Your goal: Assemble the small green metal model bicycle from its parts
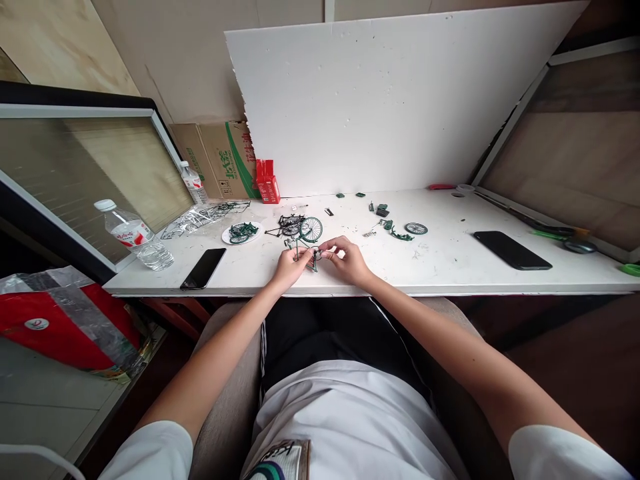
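Observation:
Between my hands, near the table's front edge, is a green model bicycle (311,229) with one spoked wheel fitted. My left hand (292,265) grips its frame with thumb and fingers. At the frame's right side my right hand (346,259) is pinched, thumb against fingers; a small dark part may be at the fingertips, too small to name. Just behind the bicycle lie black model parts (287,225). A white plate (227,237) with green parts stands to the left. A loose wheel (416,229) and green pieces (400,234) lie to the right.
Phones lie on the white table (440,267): one on the left (203,269), one on the right (511,251). Water bottles (137,237) stand at the left, a red box (268,181) at the back. A white foam board (400,100) leans behind.

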A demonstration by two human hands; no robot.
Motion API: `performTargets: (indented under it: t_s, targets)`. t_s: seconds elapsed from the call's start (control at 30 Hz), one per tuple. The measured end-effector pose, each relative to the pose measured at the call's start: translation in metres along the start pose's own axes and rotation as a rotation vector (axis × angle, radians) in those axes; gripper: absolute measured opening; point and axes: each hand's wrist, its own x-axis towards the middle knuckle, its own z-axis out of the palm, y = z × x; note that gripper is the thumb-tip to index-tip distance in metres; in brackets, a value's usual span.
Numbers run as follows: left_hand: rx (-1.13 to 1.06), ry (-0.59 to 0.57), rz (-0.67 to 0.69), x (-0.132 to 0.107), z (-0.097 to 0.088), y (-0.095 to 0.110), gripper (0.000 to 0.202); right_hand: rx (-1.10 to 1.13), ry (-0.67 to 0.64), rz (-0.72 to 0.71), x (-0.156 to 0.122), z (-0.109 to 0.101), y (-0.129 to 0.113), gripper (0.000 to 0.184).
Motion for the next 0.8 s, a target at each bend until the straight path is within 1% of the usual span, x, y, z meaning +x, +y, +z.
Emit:
performTargets:
  t_s: [0.07,0.17,0.27,0.43,0.57,0.7,0.8]
  targets:
    - [0.003,-0.003,0.005,-0.0007,0.0006,0.0008,0.048,-0.001,-0.022,0.000,-0.0003,0.0016,0.0005,0.033]
    - [0.010,-0.003,0.007,-0.0013,0.0006,0.0013,0.046,0.012,-0.049,0.049,0.0016,0.0009,0.0040,0.035]
    - [0.033,-0.020,0.022,-0.0019,-0.0005,0.0006,0.045,0.029,-0.049,0.067,0.0025,0.0003,0.0061,0.036]
    - [0.118,-0.050,0.093,-0.0025,-0.0032,-0.0016,0.044,0.031,-0.055,0.043,0.0014,0.0008,0.0062,0.038]
    - [0.194,-0.077,0.161,-0.0022,-0.0046,-0.0016,0.044,0.024,-0.039,0.060,0.0011,0.0009,0.0070,0.040]
    - [0.222,-0.097,0.226,-0.0031,-0.0035,-0.0012,0.041,0.030,-0.010,0.085,0.0010,0.0009,0.0062,0.046]
    - [0.223,-0.092,0.237,-0.0047,-0.0019,-0.0007,0.038,0.049,-0.001,0.092,0.0008,0.0008,0.0045,0.051]
